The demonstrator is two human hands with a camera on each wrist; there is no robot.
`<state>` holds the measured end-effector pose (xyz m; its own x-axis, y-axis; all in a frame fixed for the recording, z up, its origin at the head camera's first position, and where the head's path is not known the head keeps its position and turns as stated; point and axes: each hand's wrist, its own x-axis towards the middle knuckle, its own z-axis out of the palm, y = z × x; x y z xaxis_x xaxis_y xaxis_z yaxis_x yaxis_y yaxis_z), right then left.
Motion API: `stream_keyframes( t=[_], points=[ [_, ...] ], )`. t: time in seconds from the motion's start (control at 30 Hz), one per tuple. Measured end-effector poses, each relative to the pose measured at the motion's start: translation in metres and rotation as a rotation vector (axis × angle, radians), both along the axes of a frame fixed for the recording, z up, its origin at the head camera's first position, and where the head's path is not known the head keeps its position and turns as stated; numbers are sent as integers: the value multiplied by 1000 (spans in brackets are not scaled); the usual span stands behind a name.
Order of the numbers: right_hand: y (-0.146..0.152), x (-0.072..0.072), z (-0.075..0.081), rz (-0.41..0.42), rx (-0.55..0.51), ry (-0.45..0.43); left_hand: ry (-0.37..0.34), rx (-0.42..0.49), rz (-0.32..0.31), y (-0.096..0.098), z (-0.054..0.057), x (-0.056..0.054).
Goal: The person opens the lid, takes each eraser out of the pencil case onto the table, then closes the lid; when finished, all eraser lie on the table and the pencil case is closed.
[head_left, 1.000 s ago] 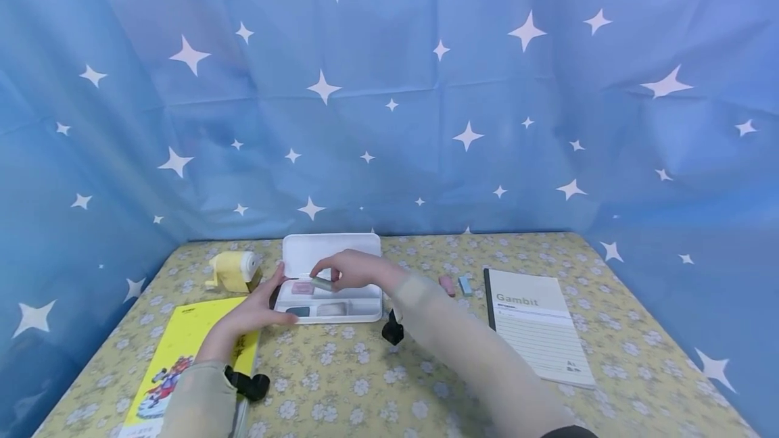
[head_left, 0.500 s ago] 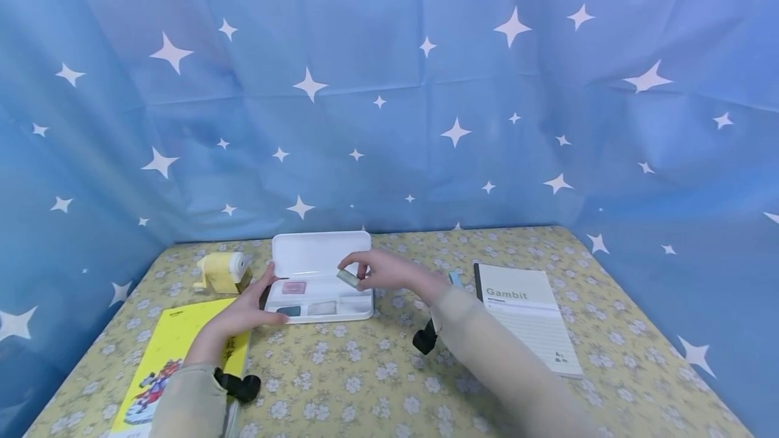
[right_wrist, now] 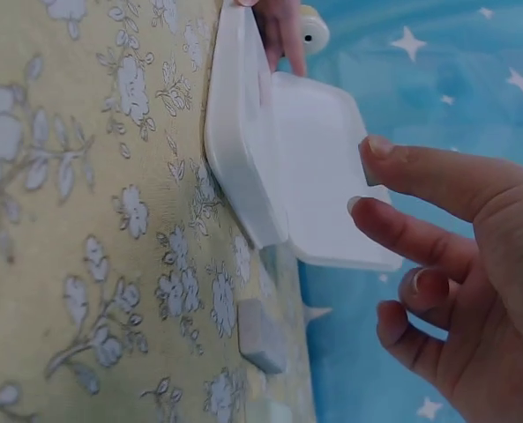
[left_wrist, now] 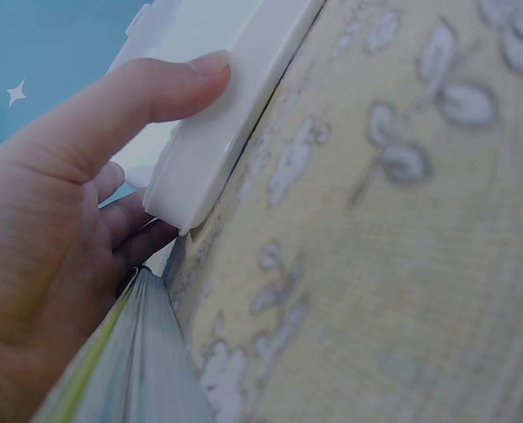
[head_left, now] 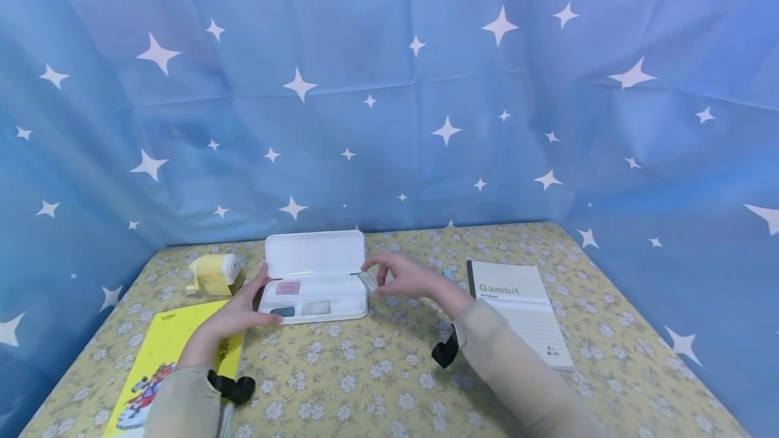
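Note:
A white pencil case lies on the table with its lid raised. In it are a pink eraser, a dark grey-blue eraser and a whitish eraser. My left hand grips the case's left end, thumb over the front edge and fingers partly hidden at the end. By the case's right end, my right hand pinches a pale grey-green eraser between thumb and fingertip. Only a dark sliver of this eraser shows in the right wrist view.
A yellow pencil sharpener stands behind the yellow book at left. At right lies a Gambit notebook, with a light blue eraser left of it. A greyish block rests on the table near the case.
My right hand has carried the grey-green eraser from over the case's compartments rightward to its right end. My left hand keeps its hold on the case. The head view has shifted slightly.

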<state>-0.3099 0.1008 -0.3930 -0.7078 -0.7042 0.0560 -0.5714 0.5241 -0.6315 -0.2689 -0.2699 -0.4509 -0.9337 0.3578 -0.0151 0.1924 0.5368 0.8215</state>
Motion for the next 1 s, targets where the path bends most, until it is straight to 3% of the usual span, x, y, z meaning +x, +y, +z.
stream_keyframes(
  t=[0.17, 0.73, 1.0],
  points=[
    [11, 6, -5, -24, -23, -8, 9, -35, 16, -1, 0, 1],
    [31, 17, -29, -162, 28, -37, 37, -11, -6, -2, -1, 0],
    [35, 19, -36, -164, 40, -37, 48, -15, -8, 1, 0, 0]
  ],
)
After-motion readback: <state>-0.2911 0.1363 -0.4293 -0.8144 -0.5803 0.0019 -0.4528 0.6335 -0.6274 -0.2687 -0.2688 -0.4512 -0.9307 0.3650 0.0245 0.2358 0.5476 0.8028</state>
